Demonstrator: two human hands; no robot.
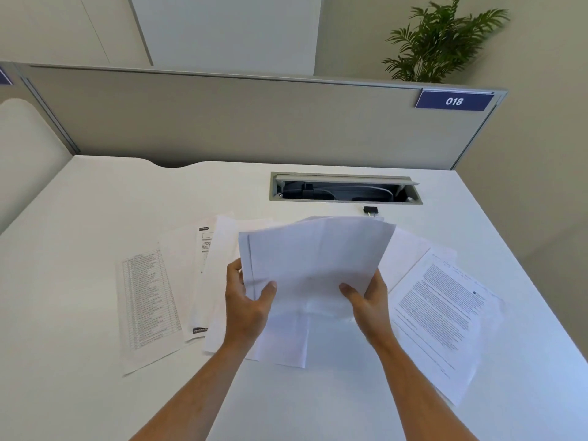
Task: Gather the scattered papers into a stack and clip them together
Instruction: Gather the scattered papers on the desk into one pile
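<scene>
Now both hands grip a sheaf [315, 265] of blank-faced papers, raised off the tabletop [79, 361] at centre. Left hand [246, 308] pinches the sheaf's left edge, thumb on the near face, fingers behind. Right hand [369, 302] pinches the lower right edge the same way. Sheets in the sheaf are not squared: edges are offset at the top and left, and the lower part hangs loose with a fold line.

Loose sheets on the tabletop: a table sheet [148, 300] at far left; a form [202, 272] partly overlapping it to the right, itself partly under a blank sheet [219, 249]; a text sheet [445, 313] at right, tilted, with further blank sheets under it. How many lie beneath is unclear, possibly two or three.

Black clip [371, 210] lies on the tabletop just beyond the sheaf's top edge, near side of the cable slot [345, 187]. Grey partition [254, 119] stands behind, with a blue tag [454, 101] reading 018 at its right end. Plant [442, 43] beyond it.
</scene>
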